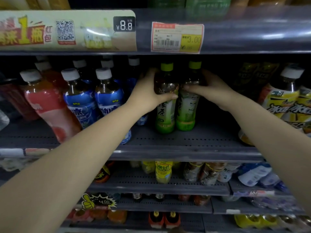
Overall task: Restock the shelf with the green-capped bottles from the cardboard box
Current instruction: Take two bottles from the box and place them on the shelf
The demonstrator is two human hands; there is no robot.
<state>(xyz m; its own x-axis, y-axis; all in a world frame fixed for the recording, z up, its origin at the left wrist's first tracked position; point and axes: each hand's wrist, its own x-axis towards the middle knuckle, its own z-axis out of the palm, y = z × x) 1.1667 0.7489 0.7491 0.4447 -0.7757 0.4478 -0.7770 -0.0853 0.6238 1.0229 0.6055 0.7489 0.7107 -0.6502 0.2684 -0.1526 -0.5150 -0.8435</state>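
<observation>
Two green-capped tea bottles stand upright side by side on the dark middle shelf [185, 140]. My left hand [149, 91] grips the left bottle [165, 113] around its upper body, thumb across the front. My right hand [210, 88] grips the shoulder of the right bottle [186, 111]. Both bottles rest with their bases on the shelf, touching each other. The cardboard box is out of view.
Blue-labelled bottles [109, 98] and a red-labelled bottle [45, 105] with white caps stand to the left. Yellow-labelled bottles [286, 105] stand to the right. A price strip with a 3.00 tag [177, 37] runs overhead. Lower shelves hold more drinks.
</observation>
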